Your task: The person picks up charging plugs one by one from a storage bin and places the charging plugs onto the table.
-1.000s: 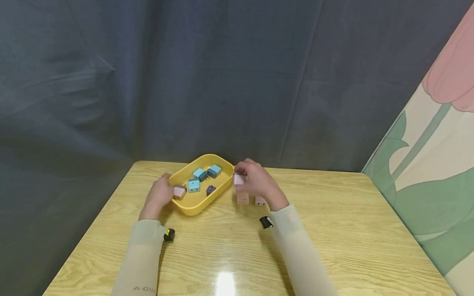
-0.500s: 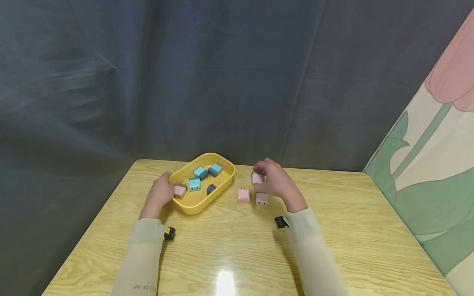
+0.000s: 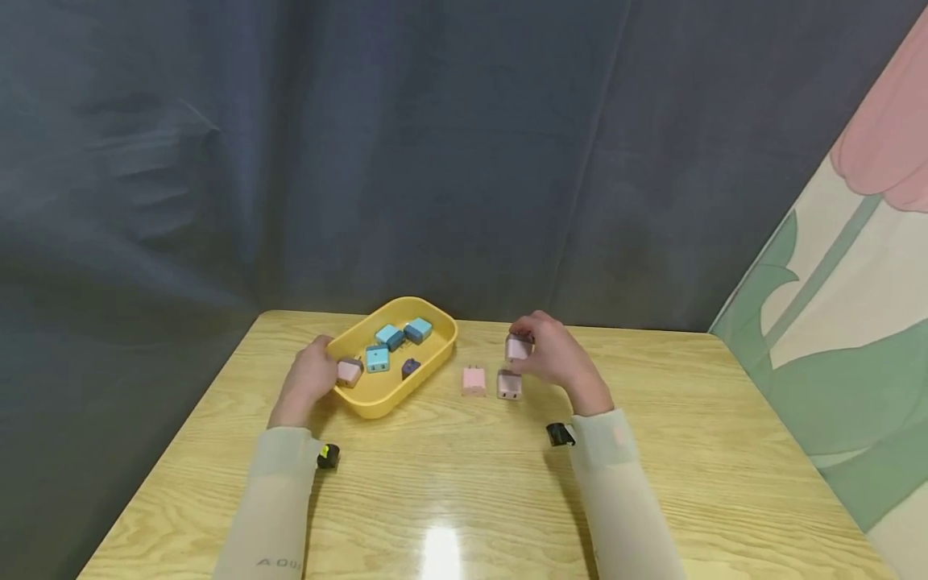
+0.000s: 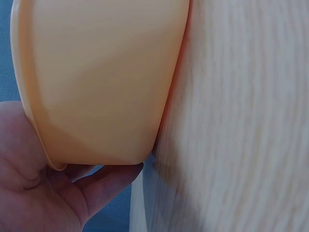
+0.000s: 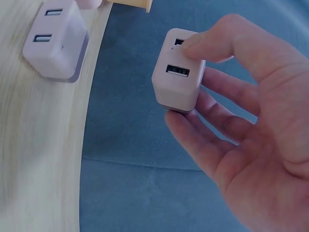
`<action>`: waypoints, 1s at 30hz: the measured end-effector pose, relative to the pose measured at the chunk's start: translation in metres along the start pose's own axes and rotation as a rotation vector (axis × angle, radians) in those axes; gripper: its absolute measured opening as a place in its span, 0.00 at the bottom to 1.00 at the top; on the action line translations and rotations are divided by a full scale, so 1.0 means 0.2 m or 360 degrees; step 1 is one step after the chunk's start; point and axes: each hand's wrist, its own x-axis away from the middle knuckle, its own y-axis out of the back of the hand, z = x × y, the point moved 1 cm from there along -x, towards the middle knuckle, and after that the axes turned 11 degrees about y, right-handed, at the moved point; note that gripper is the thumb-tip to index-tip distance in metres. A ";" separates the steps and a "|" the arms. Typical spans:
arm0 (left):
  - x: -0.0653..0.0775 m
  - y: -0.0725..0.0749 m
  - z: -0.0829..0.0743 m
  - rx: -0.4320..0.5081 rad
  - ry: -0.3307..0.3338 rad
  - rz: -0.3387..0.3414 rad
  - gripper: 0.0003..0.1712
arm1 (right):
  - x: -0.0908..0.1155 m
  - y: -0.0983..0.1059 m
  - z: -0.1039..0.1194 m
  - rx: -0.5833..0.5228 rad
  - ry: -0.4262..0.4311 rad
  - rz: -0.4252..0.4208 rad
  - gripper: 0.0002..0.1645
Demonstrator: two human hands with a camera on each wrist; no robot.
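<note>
My right hand [image 3: 554,354] pinches a pale pink USB wall charger [image 3: 518,348] between thumb and fingers. Two USB slots face the camera in the right wrist view, where the held charger [image 5: 177,72] is off the table. Just below it in the head view stands a second pink charger [image 3: 509,385], and left of that one lies a lighter pink charger [image 3: 474,381] with its prongs pointing away. My left hand [image 3: 310,374] grips the left end of a yellow plastic bin [image 3: 377,409], thumb at the rim and fingers against the outer wall.
Inside the bin are blue chargers, one of them [image 3: 377,358] near the middle, a dark purple charger [image 3: 410,368] and a pink-and-grey charger [image 3: 349,372]. A dark curtain [image 3: 435,161] hangs behind the wooden table [image 3: 406,499]. Floral fabric [image 3: 855,322] borders the right side.
My right hand has carried the pink charger rightward from beside the bin to above the second pink charger, uncovering the lighter pink one. The left hand has stayed on the bin.
</note>
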 end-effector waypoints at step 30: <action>0.01 0.02 0.00 -0.0036 -0.0021 0.0012 0.33 | 0.07 0.00 -0.21 0.0002 -0.0167 0.0205 0.25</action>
